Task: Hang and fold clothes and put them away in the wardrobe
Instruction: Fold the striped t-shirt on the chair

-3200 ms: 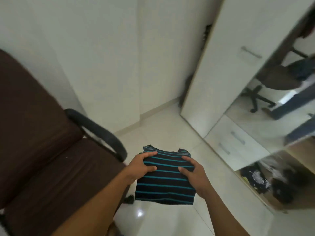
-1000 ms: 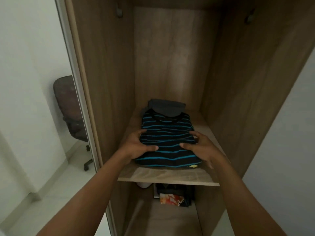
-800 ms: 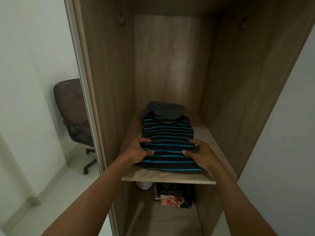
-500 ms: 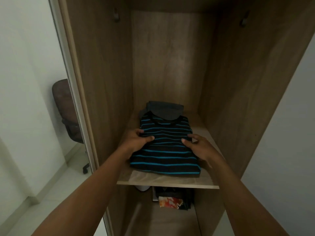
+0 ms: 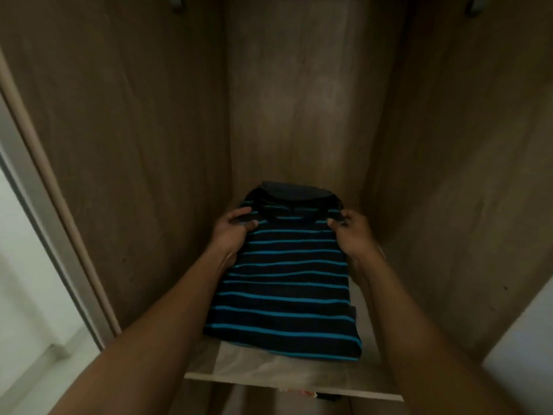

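Note:
A folded black shirt with blue stripes (image 5: 287, 283) lies on the wooden wardrobe shelf (image 5: 278, 374), on top of a folded dark grey garment (image 5: 294, 193) whose far edge shows behind it. My left hand (image 5: 233, 232) grips the shirt's far left corner near the collar. At the far right corner, my right hand (image 5: 351, 235) pinches the fabric. Both forearms reach in over the shelf's front edge.
Brown wardrobe side walls (image 5: 134, 145) close in on both sides, with the back panel (image 5: 299, 100) behind. The pale door frame (image 5: 36, 205) runs along the left. Below the shelf, a bit of colourful fabric (image 5: 302, 393) peeks out.
I carried the folded striped shirt from beside the chair to the wardrobe and laid it on the shelf. Since half a second ago my hands have slid from its middle to the far corners.

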`<state>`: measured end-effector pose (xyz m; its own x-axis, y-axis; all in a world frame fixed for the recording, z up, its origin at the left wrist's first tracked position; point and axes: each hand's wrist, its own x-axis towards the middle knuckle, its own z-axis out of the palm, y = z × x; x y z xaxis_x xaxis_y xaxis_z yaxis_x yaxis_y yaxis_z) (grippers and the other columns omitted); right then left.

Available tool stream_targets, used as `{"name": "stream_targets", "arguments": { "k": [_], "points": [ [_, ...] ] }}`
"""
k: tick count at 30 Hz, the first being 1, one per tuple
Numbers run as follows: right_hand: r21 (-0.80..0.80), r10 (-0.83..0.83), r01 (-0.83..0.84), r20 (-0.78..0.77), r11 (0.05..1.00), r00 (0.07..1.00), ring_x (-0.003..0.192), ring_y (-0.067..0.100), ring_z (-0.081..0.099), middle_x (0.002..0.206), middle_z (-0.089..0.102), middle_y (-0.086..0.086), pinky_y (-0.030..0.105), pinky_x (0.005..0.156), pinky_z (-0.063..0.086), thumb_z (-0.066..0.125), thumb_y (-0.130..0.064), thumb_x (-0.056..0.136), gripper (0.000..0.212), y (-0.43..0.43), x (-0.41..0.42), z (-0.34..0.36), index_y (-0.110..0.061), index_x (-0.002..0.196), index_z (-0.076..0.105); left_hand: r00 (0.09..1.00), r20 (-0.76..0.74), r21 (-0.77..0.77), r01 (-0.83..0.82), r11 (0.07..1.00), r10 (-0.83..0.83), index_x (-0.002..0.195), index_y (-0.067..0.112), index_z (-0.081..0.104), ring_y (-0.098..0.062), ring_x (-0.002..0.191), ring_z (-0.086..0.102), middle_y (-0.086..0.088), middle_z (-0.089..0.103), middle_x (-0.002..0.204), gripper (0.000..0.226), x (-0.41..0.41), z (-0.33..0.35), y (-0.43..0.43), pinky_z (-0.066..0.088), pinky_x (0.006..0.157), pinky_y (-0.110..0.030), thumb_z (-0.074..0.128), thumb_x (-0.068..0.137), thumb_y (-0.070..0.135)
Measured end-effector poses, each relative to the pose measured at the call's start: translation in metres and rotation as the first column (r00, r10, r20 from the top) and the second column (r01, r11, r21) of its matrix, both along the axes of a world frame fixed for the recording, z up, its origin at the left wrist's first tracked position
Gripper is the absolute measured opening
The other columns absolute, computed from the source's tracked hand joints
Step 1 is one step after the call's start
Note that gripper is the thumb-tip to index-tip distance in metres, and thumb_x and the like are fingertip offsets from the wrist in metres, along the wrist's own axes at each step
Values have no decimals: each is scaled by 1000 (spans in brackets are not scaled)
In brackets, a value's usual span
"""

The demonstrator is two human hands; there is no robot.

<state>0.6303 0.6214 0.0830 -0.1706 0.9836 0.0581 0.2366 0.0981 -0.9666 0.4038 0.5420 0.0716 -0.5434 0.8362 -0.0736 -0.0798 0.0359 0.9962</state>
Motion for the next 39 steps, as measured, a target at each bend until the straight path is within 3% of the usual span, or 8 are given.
{"name": "stream_targets", "arguments": {
  "k": [5,9,11,15,19,23,31,39],
  "points": [
    [-108,-3,24,190,994,982,108,23,59,127,60,8,34,96,50,73,-12,89,43,7,3,-27,-8,126,53,892,-449,-220,-45,975,-60,130,16,58,-18,109,56,-8,55,136,51,0,-7,5,47,90,-24,78,84,10],
    [104,-31,-3,326,995,945,115,22,53,135,53,10,34,98,46,67,-28,93,54,-12,6,-7,-12,139,45,513,-846,-227,-100,969,-145,149,24,39,-29,137,38,-11,33,153,67,9,18,-12,38,113,-40,70,90,29],
    [209,-28,-78,461,975,887,131,28,45,145,45,10,40,108,41,56,-39,98,55,-40,4,7,-17,146,41,350,-906,-249,16,968,-238,152,25,33,-26,144,28,-6,26,158,67,22,27,-31,29,118,-39,63,94,38],
    [50,199,-320,688,946,697,146,29,28,161,25,9,41,120,25,36,-44,104,61,-111,-10,-3,-17,156,22,236,-809,-512,168,842,-539,158,20,19,-21,152,13,-2,13,165,67,43,6,-71,12,122,-30,49,101,41],
    [36,131,-282,825,959,550,152,34,5,167,0,8,47,123,11,22,-49,105,63,-132,-10,-37,-21,159,6,296,-783,-528,149,836,-547,159,26,12,-21,153,1,1,6,167,62,46,-26,-88,6,124,-35,30,104,49],
    [108,52,-251,828,962,558,152,32,7,167,0,4,45,124,11,21,-52,103,61,-132,-10,-49,-29,159,11,328,-784,-519,122,846,-528,158,35,8,-21,153,-5,5,1,167,63,47,-38,-92,4,124,-36,26,102,55],
    [112,20,-226,859,968,512,152,31,11,167,2,6,44,123,14,20,-50,104,60,-137,-17,-46,-25,159,15,254,-722,-634,129,762,-644,159,31,3,-28,153,-5,-1,-3,167,67,47,-24,-94,2,123,-42,18,102,61],
    [268,-44,-179,658,947,752,145,26,30,161,27,7,47,119,24,31,-43,106,56,-193,12,-9,-20,156,24,264,-838,-457,140,878,-478,145,17,45,-29,137,41,-9,44,151,63,53,-2,-138,36,113,-44,31,100,59]
  ]
}}
